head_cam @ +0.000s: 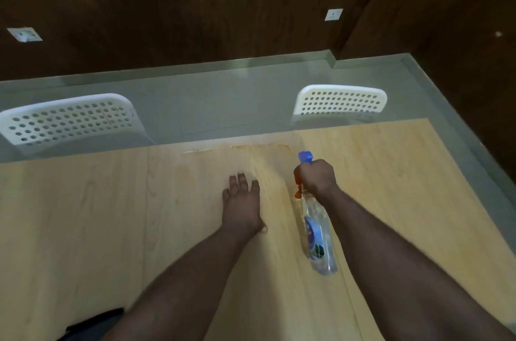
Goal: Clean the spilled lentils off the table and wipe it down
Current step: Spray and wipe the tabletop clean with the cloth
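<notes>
My right hand [317, 177] grips the neck of a clear spray bottle [318, 240] with a blue nozzle and an orange trigger, held tilted above the light wooden table [83, 215]. The nozzle points toward the table's far edge. My left hand [243, 201] rests flat on the table with its fingers straight, just left of the bottle. A thin orange-brown streak of lentils or residue [251, 147] lies along the far edge, and a faint yellowish smear runs from it toward my hands.
Two white perforated chairs stand beyond the far edge, one chair [69, 120] at the left and the other chair [340, 102] at the right. A grey floor and dark wooden walls lie behind. A dark object [95, 324] shows at the near left edge.
</notes>
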